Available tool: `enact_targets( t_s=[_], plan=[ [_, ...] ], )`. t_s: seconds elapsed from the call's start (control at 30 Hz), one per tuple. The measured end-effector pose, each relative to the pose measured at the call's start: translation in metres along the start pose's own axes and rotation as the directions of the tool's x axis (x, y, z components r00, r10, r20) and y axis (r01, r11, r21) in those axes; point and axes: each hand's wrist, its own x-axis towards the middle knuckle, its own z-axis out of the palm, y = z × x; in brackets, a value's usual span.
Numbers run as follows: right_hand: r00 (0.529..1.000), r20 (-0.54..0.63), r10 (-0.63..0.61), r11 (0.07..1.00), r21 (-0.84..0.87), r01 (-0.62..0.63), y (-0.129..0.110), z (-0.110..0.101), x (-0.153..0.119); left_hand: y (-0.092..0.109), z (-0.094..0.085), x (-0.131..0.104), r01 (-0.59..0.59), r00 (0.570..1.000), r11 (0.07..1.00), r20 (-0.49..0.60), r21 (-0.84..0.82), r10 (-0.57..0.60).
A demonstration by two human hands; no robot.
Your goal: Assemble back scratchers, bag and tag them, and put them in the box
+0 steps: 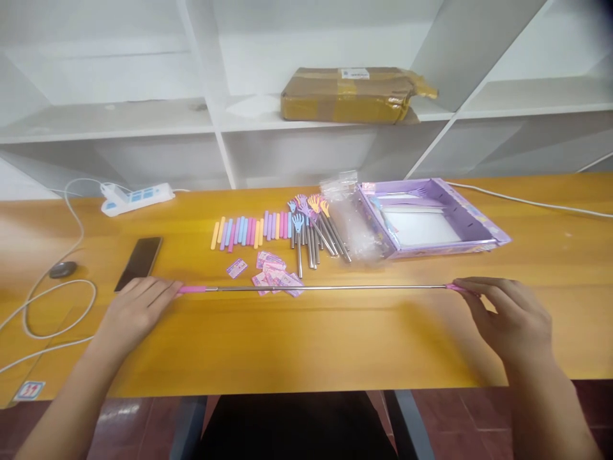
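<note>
Between your left hand (136,313) and your right hand (512,316), a long thin rod (373,287) stretches straight across the wooden table (311,351), nearly parallel to its front edge. Your left fingers grasp the pink sleeve (193,289) at one end, while your right thumb and fingers pinch the pink tip (454,287) at the other; your fingers cover much of that tip, so its shape is hard to make out. You have the shaft extended, slim, silvery and shiny, with a thicker bright collar beside the sleeve. Seen from your head, it crosses the near side of some pink and purple cards (275,275). Beyond it lie a row of coloured tubes (249,231), a cluster of hand-headed sticks (311,239) and, towards your right, a purple box (479,244).
</note>
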Motion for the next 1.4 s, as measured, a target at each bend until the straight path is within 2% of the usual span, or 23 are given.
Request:
enact_targets(
  t_s=[0.13,0.33,0.43,0.53,0.77,0.83,0.93,1.03,1.07,1.1,1.13,1.17,1.2,1.27,1.4],
  plan=[
    [1.0,-0.008,-0.017,1.0,-0.023,0.017,-0.007,-0.006,0.001,0.003,0.002,0.003,0.015,1.0,1.0,0.02,-0.014,-0.015],
    [0.993,0.068,0.094,0.994,-0.055,-0.09,-0.013,-0.009,-0.002,0.005,0.008,0.005,-0.007,1.0,1.0,0.029,0.024,0.006],
    [0.997,0.044,0.061,0.996,-0.063,-0.058,-0.018,-0.011,0.0,0.003,0.011,0.002,-0.003,0.999,1.0,0.034,0.011,0.002],
    [0.999,0.021,0.025,0.999,-0.046,-0.024,-0.023,-0.012,0.002,0.004,0.011,0.001,0.009,1.0,0.999,0.025,-0.037,-0.008],
    [0.997,-0.039,0.06,0.998,-0.024,-0.06,-0.029,-0.009,0.001,0.007,0.012,-0.006,0.074,0.997,0.981,0.034,-0.181,-0.069],
    [0.998,-0.031,0.047,0.999,0.021,-0.046,-0.037,-0.007,0.004,0.012,0.013,-0.006,0.079,0.996,0.97,0.047,-0.231,-0.07],
    [1.0,0.003,-0.006,0.988,0.157,0.005,-0.069,-0.003,0.014,0.038,0.016,0.01,0.088,0.996,0.955,0.036,-0.285,-0.081],
    [0.992,0.037,-0.122,0.926,0.363,0.1,-0.13,0.0,0.027,0.095,0.019,0.044,0.059,0.996,0.956,-0.053,-0.287,-0.078],
    [0.976,0.083,-0.201,0.879,0.455,0.142,-0.154,0.0,0.03,0.117,0.021,0.057,0.038,0.998,0.952,-0.043,-0.303,-0.054],
    [0.965,0.071,-0.254,0.837,0.516,0.183,-0.178,0.001,0.032,0.138,0.024,0.068,-0.007,0.999,0.948,-0.045,-0.318,-0.008],
    [0.956,0.088,-0.281,0.821,0.538,0.192,-0.201,0.001,0.033,0.157,0.027,0.078,-0.031,0.998,0.95,-0.056,-0.312,0.014],
    [0.96,0.087,-0.267,0.83,0.526,0.183,-0.22,0.002,0.034,0.171,0.03,0.085,-0.007,1.0,0.956,-0.017,-0.293,0.002],
    [0.962,0.11,-0.25,0.837,0.525,0.158,-0.236,0.004,0.033,0.181,0.033,0.089,0.013,1.0,0.958,0.013,-0.287,-0.01],
    [0.968,0.124,-0.22,0.844,0.522,0.125,-0.255,0.01,0.031,0.188,0.039,0.089,0.041,0.997,0.952,0.074,-0.302,-0.02],
    [0.976,0.123,-0.18,0.839,0.538,0.087,-0.26,0.023,0.023,0.18,0.051,0.077,0.134,0.987,0.915,0.138,-0.38,-0.087]
  ],
)
